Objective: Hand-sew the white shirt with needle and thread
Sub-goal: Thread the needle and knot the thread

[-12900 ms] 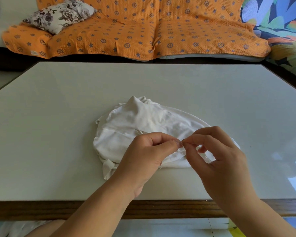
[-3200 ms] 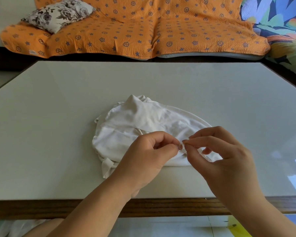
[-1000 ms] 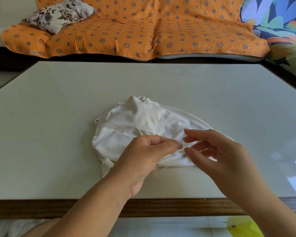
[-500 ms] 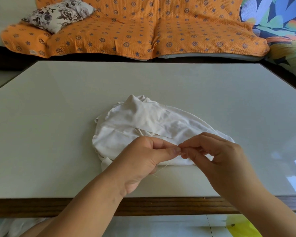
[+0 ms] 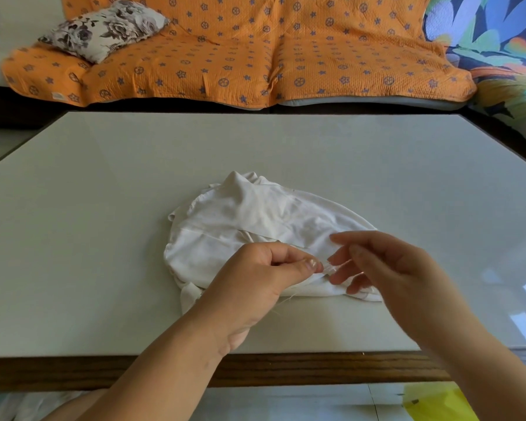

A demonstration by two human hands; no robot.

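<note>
The crumpled white shirt (image 5: 240, 220) lies on the table's near middle. Just above the shirt's near edge, my left hand (image 5: 255, 284) pinches the needle (image 5: 325, 266) between thumb and forefinger; only a tiny glint of it shows. A pale thread (image 5: 286, 301) trails from under that hand onto the table. My right hand (image 5: 386, 268) hovers just right of the left fingertips, blurred, with its fingers spread and nothing held in them. The two hands are a finger's width apart.
The white table (image 5: 104, 238) has a wooden front edge (image 5: 316, 369). Beyond the table's far edge stands a sofa under an orange patterned cover (image 5: 255, 56) with a floral cushion (image 5: 104, 28). A colourful cloth (image 5: 492, 34) is at the far right.
Half a second ago my right fingertips met the left ones in a pinch. Now the right hand has let go and drawn slightly right with its fingers spread. The left hand has kept its pinch.
</note>
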